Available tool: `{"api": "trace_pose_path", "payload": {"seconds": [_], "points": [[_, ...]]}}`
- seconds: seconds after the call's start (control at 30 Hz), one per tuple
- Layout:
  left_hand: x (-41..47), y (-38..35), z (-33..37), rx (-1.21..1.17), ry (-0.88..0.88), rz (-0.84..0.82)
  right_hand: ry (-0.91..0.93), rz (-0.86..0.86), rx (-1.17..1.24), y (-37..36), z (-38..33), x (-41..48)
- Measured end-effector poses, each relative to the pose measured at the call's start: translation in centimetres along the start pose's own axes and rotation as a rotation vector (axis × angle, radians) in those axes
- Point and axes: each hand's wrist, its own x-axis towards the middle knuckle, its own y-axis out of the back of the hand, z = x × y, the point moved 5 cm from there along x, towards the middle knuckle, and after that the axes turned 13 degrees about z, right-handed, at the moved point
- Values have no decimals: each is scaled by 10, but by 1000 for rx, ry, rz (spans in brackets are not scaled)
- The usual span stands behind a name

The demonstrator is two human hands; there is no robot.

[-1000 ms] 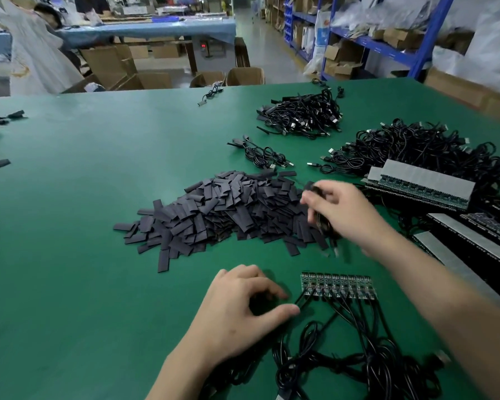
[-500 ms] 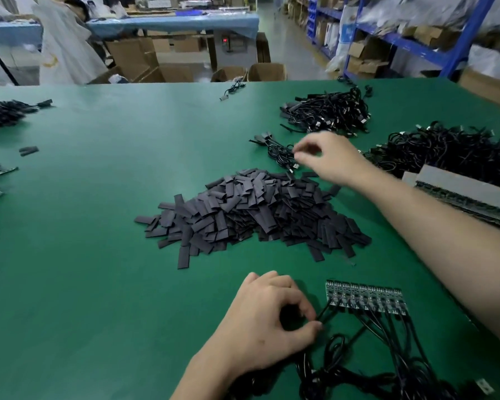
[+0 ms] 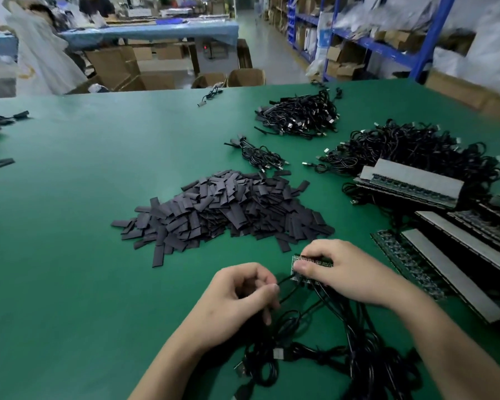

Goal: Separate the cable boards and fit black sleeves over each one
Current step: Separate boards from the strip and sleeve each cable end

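Close to the person at the green bench (image 3: 70,255), both hands work on one strip of boards (image 3: 315,261). The right hand (image 3: 350,272) grips that strip from the right: its fingers (image 3: 324,249) curl over the top edge and the thumb presses the near face at the left end. The strip stands on its long edge, low over the bench; whether it touches the surface I cannot tell. The left hand (image 3: 237,295) sits just beside it, its fingers (image 3: 267,290) curled tight, thumb against forefinger, pinching a thin black cable (image 3: 285,280) that runs to the strip's left end. More cables hang from the strip into a loose tangle (image 3: 358,362) on the bench between the two forearms.

Just beyond the hands lies the heap of black sleeves (image 3: 228,209), a few strays spilling off its near edge. To the right, more board strips (image 3: 410,183) lie stacked with grey backing. Further back are heaps of coiled cables (image 3: 300,116).
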Motion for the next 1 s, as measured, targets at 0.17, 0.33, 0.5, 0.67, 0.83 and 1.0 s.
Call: {"api": "trace_pose_path", "payload": {"seconds": [0.17,0.33,0.5,0.67,0.83,1.0], "points": [[2,4,2,40,-60,91,36,4,185,-2,-16,-3],[8,5,-6,43,-18,178,97,56,226,-18,-28,-10],[10,6,-10,-34,49,127,60,107,259,-22,-20,-17],[10,4,-11,5,40,93,128,92,270,-22,-23,-23],[9,4,-8,-83,54,85,134,173,246,-16,-26,-26],[8,3,-8,-142,79,65,130,165,302,-16,-31,-25]]}}
